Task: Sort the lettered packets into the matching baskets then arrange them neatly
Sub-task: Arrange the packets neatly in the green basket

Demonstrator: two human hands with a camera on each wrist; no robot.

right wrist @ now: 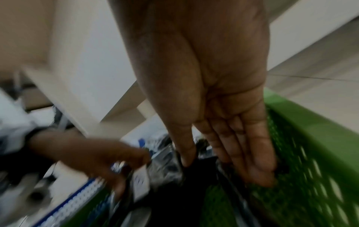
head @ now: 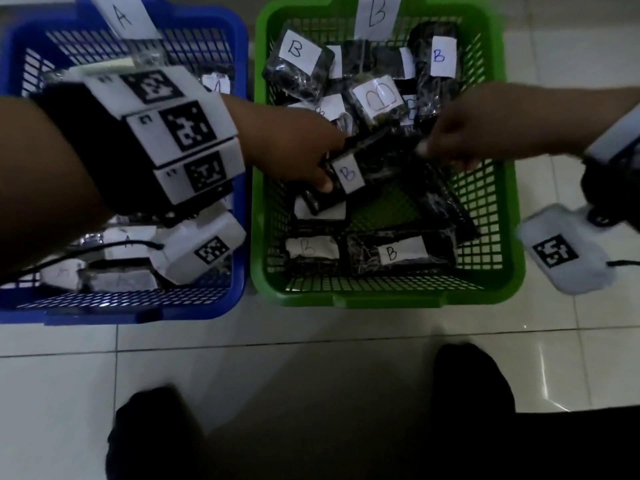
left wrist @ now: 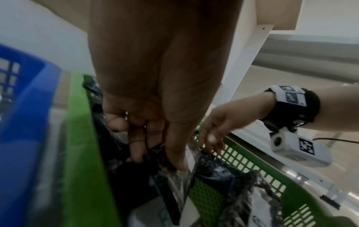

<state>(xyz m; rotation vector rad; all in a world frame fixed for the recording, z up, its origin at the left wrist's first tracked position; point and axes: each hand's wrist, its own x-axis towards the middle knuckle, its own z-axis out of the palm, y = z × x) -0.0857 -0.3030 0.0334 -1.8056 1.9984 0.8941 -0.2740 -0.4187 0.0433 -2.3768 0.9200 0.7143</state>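
A green basket (head: 381, 299) tagged B (head: 377, 12) holds several dark packets with white B labels (head: 299, 64) (head: 398, 252). Beside it on the left is a blue basket (head: 121, 311) tagged A (head: 123, 17); my left forearm hides most of its A packets (head: 128, 240). Inside the green basket my left hand (head: 325, 171) (left wrist: 159, 161) pinches one end of a dark B packet (head: 349, 174) (left wrist: 174, 184) between thumb and fingers, holding it tilted over the basket's middle. My right hand (head: 436, 154) (right wrist: 223, 169) reaches in from the right with straight fingers, its thumb touching that packet's other end.
Both baskets stand side by side on a white tiled floor (head: 311, 358). My two dark feet (head: 149, 438) (head: 474, 386) are just in front of them. A bare patch of green mesh (head: 384, 209) shows under the held packet.
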